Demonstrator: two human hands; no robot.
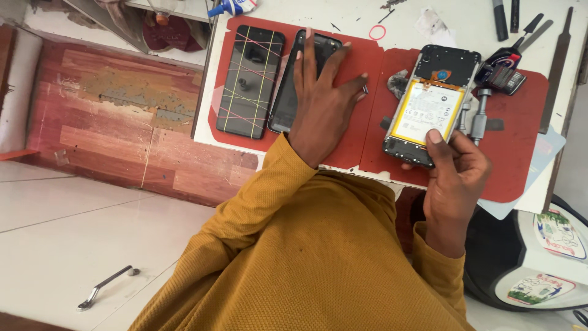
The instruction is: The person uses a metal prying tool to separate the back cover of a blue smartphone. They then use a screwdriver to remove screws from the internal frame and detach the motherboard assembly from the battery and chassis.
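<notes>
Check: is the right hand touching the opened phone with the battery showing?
Touching. The head view shows the right hand gripping the opened phone at its lower end, thumb pressed on the yellow-edged battery, fingers wrapped under the frame.

Opened phone, yellow-edged battery exposed

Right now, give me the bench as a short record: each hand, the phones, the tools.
left hand: left hand lies flat, fingers spread, on a dark phone back panel
right hand: right hand grips the lower end of an opened phone, battery showing
other phone: phone wrapped in rubber bands, left of the panel, untouched
surface: red mat on a white bench
tools: metal file at the right edge; screwdrivers beside the opened phone
</notes>
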